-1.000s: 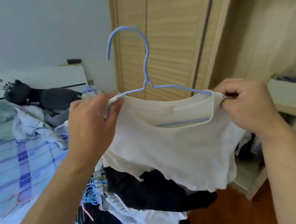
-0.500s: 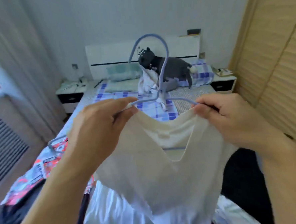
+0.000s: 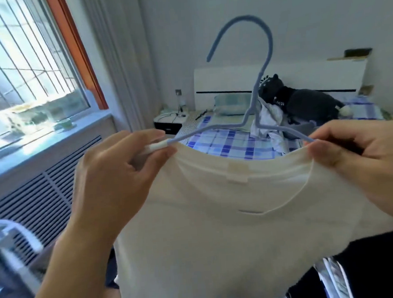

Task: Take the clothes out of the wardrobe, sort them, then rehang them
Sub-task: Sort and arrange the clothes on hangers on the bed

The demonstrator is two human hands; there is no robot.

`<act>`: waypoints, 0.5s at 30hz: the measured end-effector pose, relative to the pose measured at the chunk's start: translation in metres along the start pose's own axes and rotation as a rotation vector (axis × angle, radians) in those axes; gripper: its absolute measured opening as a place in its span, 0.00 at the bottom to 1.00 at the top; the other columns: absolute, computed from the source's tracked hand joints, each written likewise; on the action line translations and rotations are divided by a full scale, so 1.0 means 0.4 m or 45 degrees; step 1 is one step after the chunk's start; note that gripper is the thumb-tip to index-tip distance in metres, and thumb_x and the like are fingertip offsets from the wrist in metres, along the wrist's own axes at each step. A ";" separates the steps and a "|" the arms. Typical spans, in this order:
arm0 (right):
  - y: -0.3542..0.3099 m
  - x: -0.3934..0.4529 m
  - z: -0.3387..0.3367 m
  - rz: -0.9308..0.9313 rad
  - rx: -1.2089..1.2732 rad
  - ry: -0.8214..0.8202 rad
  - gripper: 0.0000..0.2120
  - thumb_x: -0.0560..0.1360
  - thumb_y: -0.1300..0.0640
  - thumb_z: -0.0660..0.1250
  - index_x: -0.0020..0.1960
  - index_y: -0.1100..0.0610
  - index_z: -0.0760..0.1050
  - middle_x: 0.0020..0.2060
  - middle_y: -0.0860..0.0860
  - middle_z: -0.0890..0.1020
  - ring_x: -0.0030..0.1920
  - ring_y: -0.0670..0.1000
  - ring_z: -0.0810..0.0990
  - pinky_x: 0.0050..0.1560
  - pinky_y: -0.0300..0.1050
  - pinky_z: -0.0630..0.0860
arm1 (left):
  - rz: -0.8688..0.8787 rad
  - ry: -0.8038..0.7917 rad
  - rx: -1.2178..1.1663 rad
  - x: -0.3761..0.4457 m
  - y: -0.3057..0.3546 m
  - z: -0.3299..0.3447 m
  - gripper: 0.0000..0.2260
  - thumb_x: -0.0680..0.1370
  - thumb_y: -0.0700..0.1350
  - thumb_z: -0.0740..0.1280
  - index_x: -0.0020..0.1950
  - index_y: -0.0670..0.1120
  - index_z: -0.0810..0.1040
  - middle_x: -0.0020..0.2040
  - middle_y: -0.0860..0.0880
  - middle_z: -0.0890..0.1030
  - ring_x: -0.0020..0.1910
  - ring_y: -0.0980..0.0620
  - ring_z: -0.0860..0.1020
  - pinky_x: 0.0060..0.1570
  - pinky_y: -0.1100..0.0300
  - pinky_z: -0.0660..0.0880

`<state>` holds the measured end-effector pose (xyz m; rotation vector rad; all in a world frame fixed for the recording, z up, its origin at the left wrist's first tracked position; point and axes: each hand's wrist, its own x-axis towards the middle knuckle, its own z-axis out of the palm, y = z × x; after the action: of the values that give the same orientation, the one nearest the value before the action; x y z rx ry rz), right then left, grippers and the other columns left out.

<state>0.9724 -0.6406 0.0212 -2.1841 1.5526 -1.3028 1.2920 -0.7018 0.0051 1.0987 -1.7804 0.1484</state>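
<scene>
A white top [image 3: 218, 228] hangs on a light blue wire hanger [image 3: 259, 80], held up in front of me with the hook upright. My left hand [image 3: 116, 176] pinches the top's left shoulder strap and the hanger's left arm. My right hand [image 3: 362, 161] grips the right shoulder of the top over the hanger's right end. The lower bar of the hanger is hidden inside the cloth. The wardrobe is out of view.
A bed with a blue checked sheet [image 3: 227, 142] lies ahead, with a dark plush toy [image 3: 303, 103] and crumpled white clothes [image 3: 269, 119] on it. A window [image 3: 20, 63] and radiator cover [image 3: 41, 193] are at left. Dark clothing [image 3: 377, 264] lies at lower right.
My view has swung left from the wardrobe doors across the bed to the window. Both hands have kept hold of the white top on the hanger throughout.
</scene>
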 end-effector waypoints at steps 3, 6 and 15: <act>-0.008 -0.002 0.008 0.029 -0.025 0.019 0.06 0.75 0.39 0.65 0.46 0.38 0.78 0.35 0.43 0.82 0.36 0.48 0.80 0.28 0.39 0.72 | 0.009 0.022 -0.013 0.018 -0.005 0.016 0.11 0.76 0.63 0.67 0.55 0.62 0.82 0.42 0.65 0.79 0.40 0.61 0.76 0.44 0.73 0.70; -0.018 0.010 0.015 0.049 -0.070 0.057 0.07 0.75 0.38 0.64 0.46 0.39 0.78 0.37 0.38 0.81 0.37 0.42 0.79 0.30 0.30 0.70 | 0.018 0.020 -0.083 0.046 -0.017 0.048 0.07 0.77 0.60 0.69 0.52 0.61 0.81 0.40 0.62 0.78 0.40 0.61 0.75 0.43 0.75 0.66; 0.495 0.104 0.367 0.639 -0.212 -0.048 0.11 0.82 0.49 0.62 0.48 0.55 0.77 0.39 0.51 0.81 0.44 0.56 0.79 0.43 0.51 0.73 | -0.285 -0.633 0.046 -0.004 -0.305 0.500 0.12 0.79 0.59 0.67 0.53 0.54 0.84 0.50 0.52 0.85 0.53 0.47 0.81 0.53 0.51 0.76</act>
<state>0.9454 -0.8129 -0.1580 -1.7112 2.0759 -0.9970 1.2453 -0.8803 -0.1394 1.4411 -2.0716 -0.2506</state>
